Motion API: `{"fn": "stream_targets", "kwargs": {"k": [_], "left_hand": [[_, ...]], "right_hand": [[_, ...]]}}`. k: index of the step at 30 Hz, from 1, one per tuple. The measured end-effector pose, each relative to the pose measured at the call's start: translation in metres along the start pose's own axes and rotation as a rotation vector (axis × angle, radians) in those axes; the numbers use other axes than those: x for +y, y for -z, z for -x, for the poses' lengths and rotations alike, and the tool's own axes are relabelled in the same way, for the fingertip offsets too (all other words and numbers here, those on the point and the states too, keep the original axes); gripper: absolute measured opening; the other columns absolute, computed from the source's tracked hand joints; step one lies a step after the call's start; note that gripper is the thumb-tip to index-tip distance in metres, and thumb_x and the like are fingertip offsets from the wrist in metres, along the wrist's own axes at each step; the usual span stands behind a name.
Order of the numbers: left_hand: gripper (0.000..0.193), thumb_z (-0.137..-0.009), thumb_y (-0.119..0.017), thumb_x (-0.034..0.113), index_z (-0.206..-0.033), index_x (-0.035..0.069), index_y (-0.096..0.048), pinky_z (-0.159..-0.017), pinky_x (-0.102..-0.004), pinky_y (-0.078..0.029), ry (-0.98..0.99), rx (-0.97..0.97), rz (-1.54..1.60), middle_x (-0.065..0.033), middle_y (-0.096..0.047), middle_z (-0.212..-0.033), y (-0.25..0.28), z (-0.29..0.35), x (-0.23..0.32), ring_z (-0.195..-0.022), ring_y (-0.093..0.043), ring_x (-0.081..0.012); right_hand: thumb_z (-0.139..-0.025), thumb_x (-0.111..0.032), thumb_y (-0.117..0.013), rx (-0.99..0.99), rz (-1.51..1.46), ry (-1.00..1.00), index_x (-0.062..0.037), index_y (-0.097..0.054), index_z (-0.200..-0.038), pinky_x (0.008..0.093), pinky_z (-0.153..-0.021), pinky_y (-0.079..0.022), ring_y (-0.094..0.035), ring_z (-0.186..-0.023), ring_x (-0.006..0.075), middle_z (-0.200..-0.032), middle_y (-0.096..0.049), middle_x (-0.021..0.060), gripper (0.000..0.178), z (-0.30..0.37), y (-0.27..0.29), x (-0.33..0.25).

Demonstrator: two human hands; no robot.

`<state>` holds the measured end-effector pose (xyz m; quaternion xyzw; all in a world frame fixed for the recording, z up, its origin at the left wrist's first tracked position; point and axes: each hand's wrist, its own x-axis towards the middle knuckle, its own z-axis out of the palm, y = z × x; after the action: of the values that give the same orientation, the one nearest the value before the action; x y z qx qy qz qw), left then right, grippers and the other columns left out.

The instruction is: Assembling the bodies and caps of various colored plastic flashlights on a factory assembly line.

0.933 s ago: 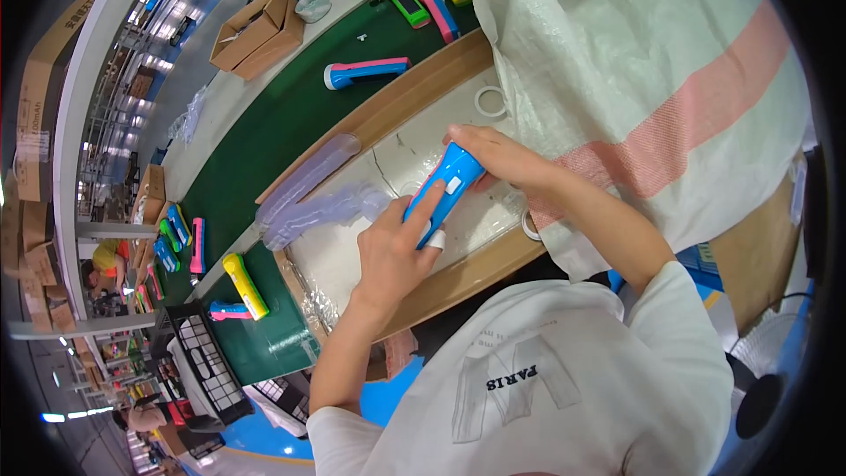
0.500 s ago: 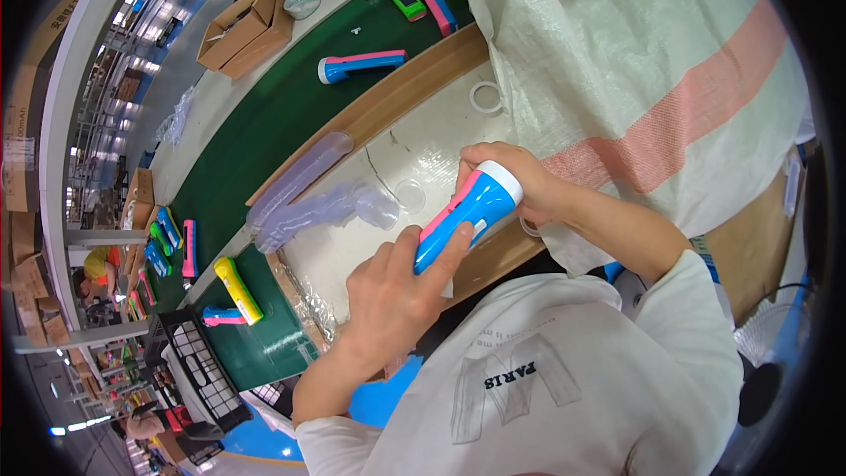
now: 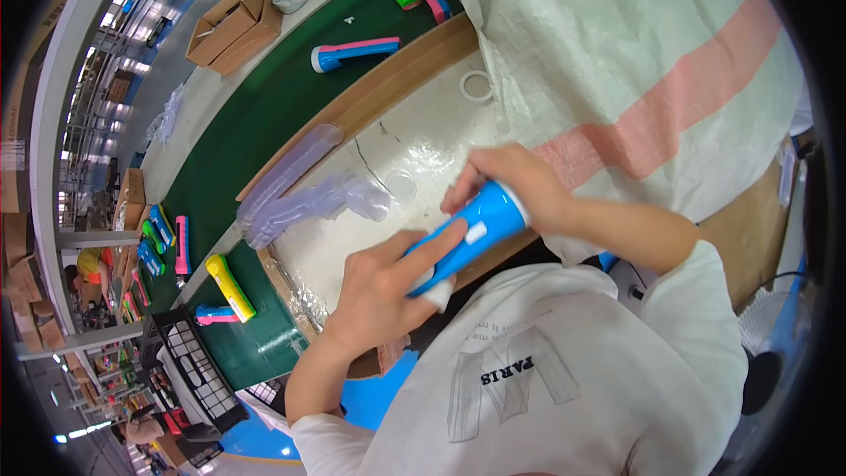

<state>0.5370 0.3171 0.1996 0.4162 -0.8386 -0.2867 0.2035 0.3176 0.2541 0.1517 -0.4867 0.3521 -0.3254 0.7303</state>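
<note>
A blue flashlight [image 3: 480, 227] with a white rim at its head is held between both my hands, tilted over the tray, its head up and to the right. My left hand [image 3: 379, 286] is closed round its narrower handle end. At the wide head end, my right hand [image 3: 520, 178] has its fingers curled over the rim, and its palm side is partly hidden. A small white piece [image 3: 438, 293] shows beneath my left fingers; I cannot make out what it is. Left of the flashlight, stacks of clear round lenses [image 3: 291, 163] lie in the tray.
The cardboard-edged tray [image 3: 352, 110] borders a green conveyor belt [image 3: 238, 132] carrying several coloured flashlights [image 3: 352, 53]. A white ring [image 3: 477, 85] lies by a large woven sack [image 3: 608, 62] at the right. A brown box [image 3: 236, 25] stands beyond the belt; a black crate [image 3: 198, 366] is at lower left.
The flashlight has turned in my hands: its pink side is out of sight and its blue side faces up. Both hands have shifted slightly, and the view has moved a little.
</note>
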Motion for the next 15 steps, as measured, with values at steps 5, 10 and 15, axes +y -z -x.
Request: {"fn": "stream_targets", "kwargs": {"k": [5,10,15], "left_hand": [[0.067,-0.057,-0.076,0.007,-0.121,0.022,-0.063,-0.054,-0.0343,-0.051,-0.198,0.112,-0.462,-0.0138,-0.062,-0.097,-0.024,-0.005,-0.023,-0.068,-0.063,-0.0252],[0.052,-0.065,-0.076,0.007,-0.116,0.010,-0.067,-0.069,-0.0314,-0.055,-0.191,0.051,0.405,-0.0147,-0.067,-0.103,-0.015,0.017,-0.018,-0.084,-0.069,-0.0271],[0.062,-0.064,-0.075,0.007,-0.124,0.017,-0.062,-0.062,-0.0360,-0.054,-0.054,0.056,-0.072,-0.0155,-0.065,-0.098,-0.015,0.014,0.003,-0.074,-0.066,-0.0291]], "right_hand": [[-0.096,-0.033,-0.040,0.143,-0.219,-0.355,0.0037,-0.063,-0.083,0.0325,-0.083,-0.049,-0.063,-0.089,0.0220,-0.090,-0.067,0.0147,0.045,-0.021,0.006,0.013],[-0.095,-0.021,-0.035,-0.061,0.592,0.653,0.0047,-0.063,-0.088,0.0362,-0.085,-0.048,-0.062,-0.094,0.0287,-0.097,-0.064,0.0201,0.039,0.047,-0.029,-0.030],[-0.094,-0.025,-0.043,0.085,-0.169,-0.117,0.0002,-0.064,-0.087,0.0333,-0.075,-0.053,-0.066,-0.079,0.0228,-0.084,-0.067,0.0166,0.033,0.011,-0.017,-0.012]]}}
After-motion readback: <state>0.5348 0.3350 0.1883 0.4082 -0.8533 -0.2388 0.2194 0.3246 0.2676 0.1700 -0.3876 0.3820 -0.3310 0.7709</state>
